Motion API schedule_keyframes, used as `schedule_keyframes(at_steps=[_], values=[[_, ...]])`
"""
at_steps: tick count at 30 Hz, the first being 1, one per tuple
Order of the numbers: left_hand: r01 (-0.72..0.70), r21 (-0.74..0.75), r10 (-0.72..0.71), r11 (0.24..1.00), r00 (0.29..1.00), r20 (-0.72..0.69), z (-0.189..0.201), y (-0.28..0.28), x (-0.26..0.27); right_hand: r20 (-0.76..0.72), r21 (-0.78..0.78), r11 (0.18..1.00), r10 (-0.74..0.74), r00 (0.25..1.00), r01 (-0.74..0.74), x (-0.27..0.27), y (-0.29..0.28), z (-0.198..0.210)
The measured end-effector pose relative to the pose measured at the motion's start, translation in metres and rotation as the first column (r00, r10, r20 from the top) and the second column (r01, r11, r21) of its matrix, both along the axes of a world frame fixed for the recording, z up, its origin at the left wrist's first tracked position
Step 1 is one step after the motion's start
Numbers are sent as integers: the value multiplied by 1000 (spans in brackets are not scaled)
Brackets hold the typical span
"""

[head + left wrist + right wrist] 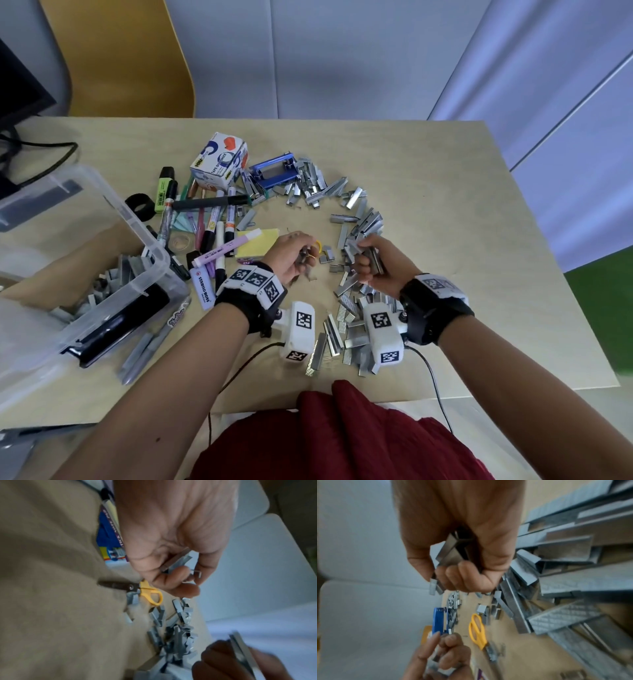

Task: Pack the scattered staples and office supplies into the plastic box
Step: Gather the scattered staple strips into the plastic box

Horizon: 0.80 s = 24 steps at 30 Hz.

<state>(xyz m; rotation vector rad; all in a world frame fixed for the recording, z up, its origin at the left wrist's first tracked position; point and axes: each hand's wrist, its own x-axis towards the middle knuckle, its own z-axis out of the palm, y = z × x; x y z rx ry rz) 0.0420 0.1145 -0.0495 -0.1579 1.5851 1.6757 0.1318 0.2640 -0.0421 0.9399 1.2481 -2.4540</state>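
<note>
1. The left hand [291, 257] is curled round a small bunch of staple strips [178, 562], thumb and fingers closed on them just above the surface [445, 205].
2. The right hand [376, 265] makes a fist round a thicker bundle of strips [452, 553]; their ends stick out past the knuckles.
3. The two hands sit side by side near the middle of the surface, close but not touching.
4. Loose staples [356, 219] lie in a broad arc round the hands, running from 12 o'clock through 3 o'clock and down to 6 o'clock, with the thickest heap under the right wrist.
5. Small yellow-handled scissors [477, 627] lie flat between the hands, just beyond the left fingers.
6. The box [113, 212], clear plastic, stands at 9 o'clock on the surface's left edge; some staples and a black item already lie inside.
7. Between box and left hand lies a clutter of markers [212, 222], a yellow notepad [257, 240] and a lilac highlighter [226, 248].
8. At 11 o'clock stands a tape-dispenser carton [219, 161], with a blue stapler [274, 169] just to its right among the staples.
</note>
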Motion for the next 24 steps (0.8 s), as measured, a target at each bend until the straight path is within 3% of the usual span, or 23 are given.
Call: schedule_keyframes(at_steps=[2,4,6,8,10,12,14,16,18,22,24], values=[[-13,68,7,998,996,85,2,2,-2,-34,-134,990,-44,998,39,6,3,2],[-40,128,14,991,981,194,5,3,-2,-57,-152,988,-42,997,33,10,3,7],[-74,166,21,983,953,303,8,6,-1,-71,-28,1000,12,997,-14,10,2,13],[-105,211,8,972,910,414,8,9,1,-81,244,963,141,987,-118,5,-3,22],[-89,244,-38,966,880,473,8,13,4,-40,516,822,303,952,-240,-1,-11,32],[-43,243,-78,969,881,466,8,17,10,67,700,626,423,904,-345,-9,-21,40],[-34,203,-59,979,898,436,8,18,15,180,807,429,475,861,-406,-16,-28,43],[-78,170,5,982,918,396,5,19,18,217,866,299,498,840,-401,-20,-33,44],[-119,120,64,986,918,390,2,19,17,212,899,235,508,835,-371,-22,-34,43],[-110,46,71,993,860,506,-4,11,9,127,929,265,424,897,-257,-32,-27,36],[-70,-2,62,998,869,491,-8,6,3,143,951,210,352,925,-227,-38,-19,28]])
